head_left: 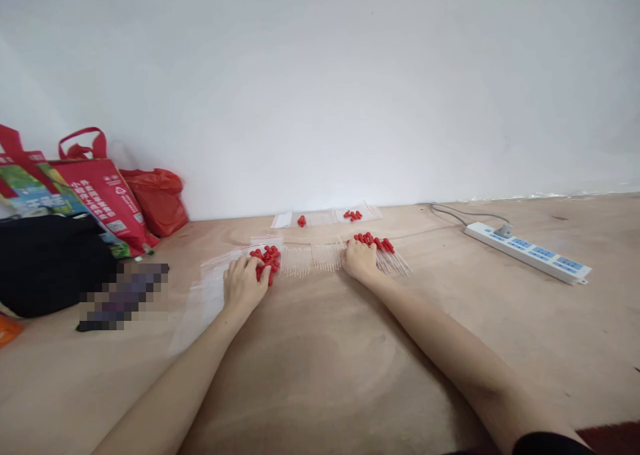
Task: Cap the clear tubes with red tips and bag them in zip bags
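White wall [320,95] behind wooden tabletop [310,375]. My left hand [243,283] curls half-open over loose red pieces [270,253]; my right hand [360,258] bends beside red-tipped sticks [386,245], either grip unclear. Tipped ones look done; bare sticks [296,261] between seem outstanding.

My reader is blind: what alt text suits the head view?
On a wooden surface, a person's left hand is at a pile of small red pieces; the right hand is among thin pale sticks, some red-ended. Bags stand left, a power strip right.
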The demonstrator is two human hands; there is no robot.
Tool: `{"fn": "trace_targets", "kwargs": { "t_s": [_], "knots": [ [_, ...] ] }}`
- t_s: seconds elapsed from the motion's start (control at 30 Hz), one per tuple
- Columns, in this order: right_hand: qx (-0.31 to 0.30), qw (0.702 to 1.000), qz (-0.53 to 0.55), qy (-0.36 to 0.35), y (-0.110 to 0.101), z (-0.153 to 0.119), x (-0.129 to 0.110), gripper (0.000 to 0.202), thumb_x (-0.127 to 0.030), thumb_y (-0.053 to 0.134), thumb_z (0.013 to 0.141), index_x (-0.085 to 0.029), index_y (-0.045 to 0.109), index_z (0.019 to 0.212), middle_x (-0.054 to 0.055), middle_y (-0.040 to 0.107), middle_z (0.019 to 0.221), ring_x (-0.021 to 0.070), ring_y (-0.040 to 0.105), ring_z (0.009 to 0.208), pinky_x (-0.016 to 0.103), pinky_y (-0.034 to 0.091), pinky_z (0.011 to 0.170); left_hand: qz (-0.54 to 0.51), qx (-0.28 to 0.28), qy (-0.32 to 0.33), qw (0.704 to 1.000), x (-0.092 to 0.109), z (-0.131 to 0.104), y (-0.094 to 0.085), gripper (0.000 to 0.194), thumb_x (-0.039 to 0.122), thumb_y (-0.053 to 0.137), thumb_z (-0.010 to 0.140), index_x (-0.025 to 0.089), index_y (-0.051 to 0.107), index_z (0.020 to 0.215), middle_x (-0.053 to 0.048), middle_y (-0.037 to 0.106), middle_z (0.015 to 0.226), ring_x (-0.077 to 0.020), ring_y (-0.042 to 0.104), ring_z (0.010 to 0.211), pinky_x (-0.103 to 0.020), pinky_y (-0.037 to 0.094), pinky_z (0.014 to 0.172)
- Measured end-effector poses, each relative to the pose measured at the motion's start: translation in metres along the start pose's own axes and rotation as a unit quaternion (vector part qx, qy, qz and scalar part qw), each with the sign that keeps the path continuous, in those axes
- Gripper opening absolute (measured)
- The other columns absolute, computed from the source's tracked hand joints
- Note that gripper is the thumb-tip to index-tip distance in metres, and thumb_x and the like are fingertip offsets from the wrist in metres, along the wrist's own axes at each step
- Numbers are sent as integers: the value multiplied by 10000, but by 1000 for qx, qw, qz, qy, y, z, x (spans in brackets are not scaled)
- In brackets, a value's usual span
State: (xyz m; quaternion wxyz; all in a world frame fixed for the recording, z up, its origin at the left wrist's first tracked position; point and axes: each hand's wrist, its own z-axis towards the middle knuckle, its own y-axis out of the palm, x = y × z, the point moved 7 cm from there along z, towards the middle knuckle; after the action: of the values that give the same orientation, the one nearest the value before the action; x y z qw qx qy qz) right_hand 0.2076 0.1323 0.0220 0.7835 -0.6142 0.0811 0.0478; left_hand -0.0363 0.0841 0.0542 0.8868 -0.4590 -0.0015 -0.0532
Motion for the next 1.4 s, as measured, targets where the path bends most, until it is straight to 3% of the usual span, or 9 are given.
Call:
{"fn": "trace_targets", "kwargs": {
  "t_s": [0.1, 0.27, 0.37, 0.5, 0.63, 1.1, 1.4],
  "knots": [
    [24, 994, 65, -84, -8, -18, 7, 250, -211, 307, 852, -109, 501, 973, 146, 580, 988, 230, 519, 901, 337, 287, 776, -127, 7, 84, 988, 29, -10, -6, 112, 262, 479, 775, 177, 549, 751, -58, 571, 798, -220, 513, 801, -338, 393, 739],
    [21, 959, 167, -226, -11, -63, 23, 278, -152, 290, 863, -148, 455, 1087, 97, 563, 1008, 181, 505, 899, 297, 319, 765, -273, -117, 159, 942, 80, -37, 2, 53, 197, 490, 746, 175, 528, 717, -19, 567, 733, -166, 530, 703, -287, 422, 651],
    [19, 948, 161, -273, -11, -85, 26, 324, -126, 298, 857, -165, 464, 1133, 91, 564, 962, 180, 503, 868, 318, 318, 766, -299, -158, 161, 927, 92, -44, 6, 73, 139, 486, 720, 169, 549, 739, -12, 551, 708, -143, 524, 640, -263, 424, 602],
    [13, 937, 180, -300, -13, -97, 18, 237, -138, 335, 856, -162, 539, 973, 70, 562, 868, 162, 496, 807, 312, 320, 740, -309, -184, 170, 918, 96, -46, 11, 166, 175, 483, 764, 189, 624, 851, -27, 572, 791, -147, 546, 701, -268, 432, 649],
    [7, 932, 200, -302, -13, -100, 6, 161, -166, 358, 859, -159, 516, 888, 55, 558, 854, 150, 496, 804, 301, 316, 725, -303, -172, 165, 923, 94, -44, 15, 176, 240, 486, 802, 202, 657, 816, -22, 582, 771, -153, 545, 712, -278, 424, 658],
    [10, 926, 205, -318, -16, -106, -1, 135, -181, 369, 857, -173, 502, 879, 35, 569, 823, 131, 502, 725, 283, 293, 704, -387, -199, 120, 892, 99, -51, 17, 168, 289, 422, 837, 179, 549, 842, 20, 595, 708, -118, 524, 608, -220, 395, 558],
    [-33, 908, 197, -369, -18, -106, -4, 174, -187, 381, 860, -182, 554, 877, 24, 604, 822, 123, 510, 711, 283, 236, 700, -394, -191, 165, 884, 106, -56, 10, 172, 235, 431, 826, 183, 592, 798, -5, 612, 726, -135, 549, 660, -247, 419, 624]
  ]
}}
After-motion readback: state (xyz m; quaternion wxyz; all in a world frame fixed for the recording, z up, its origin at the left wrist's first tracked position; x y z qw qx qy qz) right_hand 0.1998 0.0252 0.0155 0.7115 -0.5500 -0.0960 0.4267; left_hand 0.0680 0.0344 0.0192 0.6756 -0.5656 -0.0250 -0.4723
